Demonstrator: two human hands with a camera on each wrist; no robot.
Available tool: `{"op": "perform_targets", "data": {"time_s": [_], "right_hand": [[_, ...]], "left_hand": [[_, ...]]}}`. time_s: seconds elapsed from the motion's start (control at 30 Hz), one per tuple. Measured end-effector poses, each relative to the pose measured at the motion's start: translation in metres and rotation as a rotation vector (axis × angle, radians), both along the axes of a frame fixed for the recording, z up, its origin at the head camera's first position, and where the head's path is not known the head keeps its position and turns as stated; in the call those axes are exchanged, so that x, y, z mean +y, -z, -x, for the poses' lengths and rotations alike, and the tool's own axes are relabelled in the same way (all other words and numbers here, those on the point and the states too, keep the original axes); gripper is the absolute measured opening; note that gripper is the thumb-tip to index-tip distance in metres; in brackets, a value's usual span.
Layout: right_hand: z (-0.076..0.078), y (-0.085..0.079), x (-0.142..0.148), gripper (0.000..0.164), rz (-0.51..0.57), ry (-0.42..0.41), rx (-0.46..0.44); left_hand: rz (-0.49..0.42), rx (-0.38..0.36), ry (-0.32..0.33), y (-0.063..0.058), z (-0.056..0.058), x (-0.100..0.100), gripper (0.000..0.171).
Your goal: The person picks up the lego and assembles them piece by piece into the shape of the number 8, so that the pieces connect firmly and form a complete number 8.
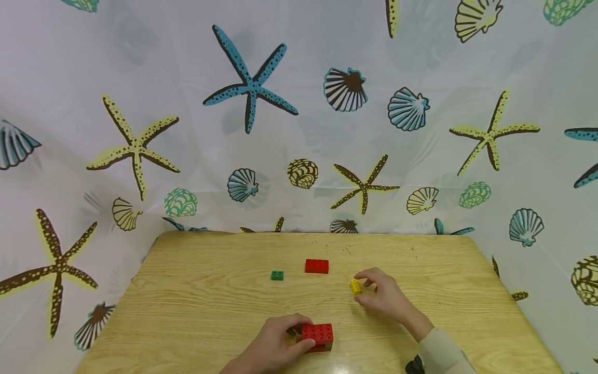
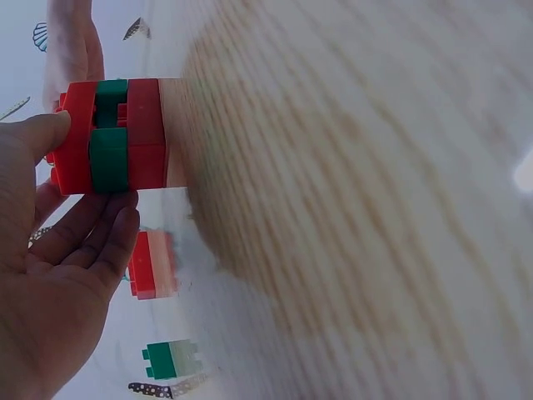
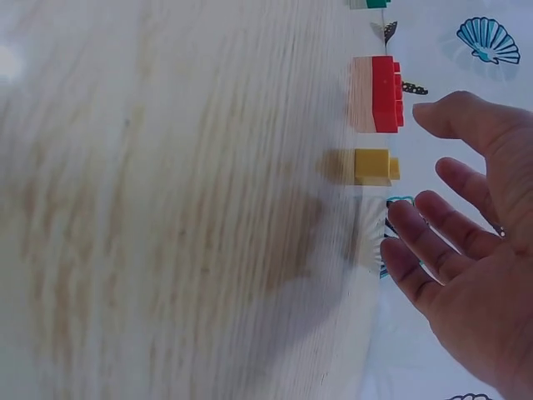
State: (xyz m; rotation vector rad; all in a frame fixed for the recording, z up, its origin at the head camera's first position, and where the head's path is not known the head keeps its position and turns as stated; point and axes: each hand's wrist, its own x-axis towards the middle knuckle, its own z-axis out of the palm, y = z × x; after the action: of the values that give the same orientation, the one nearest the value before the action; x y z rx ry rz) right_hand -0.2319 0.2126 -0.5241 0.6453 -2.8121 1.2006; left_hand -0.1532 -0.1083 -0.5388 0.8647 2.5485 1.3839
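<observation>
Wood-grain tabletop (image 1: 201, 301) fills the foreground. Nearest, the left hand (image 1: 273, 343) grips a red-and-green block stack (image 1: 320, 331) with thumb and fingers. Beyond, the right hand (image 1: 385, 297), thumb and fingers parted and holding nothing, is just beside a yellow brick (image 1: 355, 286) on the tabletop. Farther lie a green brick (image 1: 277, 276), then a red brick (image 1: 317, 266). Behind hangs a starfish-and-shell-printed sheet (image 1: 299, 135).

Yellow brick (image 1: 355, 286), red-green stack (image 1: 318, 332); starfish-print cloth (image 1: 299, 130)
</observation>
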Motion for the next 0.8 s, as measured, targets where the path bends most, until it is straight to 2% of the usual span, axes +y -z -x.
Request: {"op": "perform_targets", "data": {"time_s": [0.5,0.8], "right_hand": [[0.009,0.006,-0.003,0.052,-0.038,0.015,-0.055],[0.011,0.008,-0.004,0.055,-0.050,0.000,-0.095]], "left_hand": [[-0.004,-0.001,0.001,0.002,0.000,-0.001,0.035],[0.004,-0.041,-0.001,0.000,0.000,-0.001,0.036]]}}
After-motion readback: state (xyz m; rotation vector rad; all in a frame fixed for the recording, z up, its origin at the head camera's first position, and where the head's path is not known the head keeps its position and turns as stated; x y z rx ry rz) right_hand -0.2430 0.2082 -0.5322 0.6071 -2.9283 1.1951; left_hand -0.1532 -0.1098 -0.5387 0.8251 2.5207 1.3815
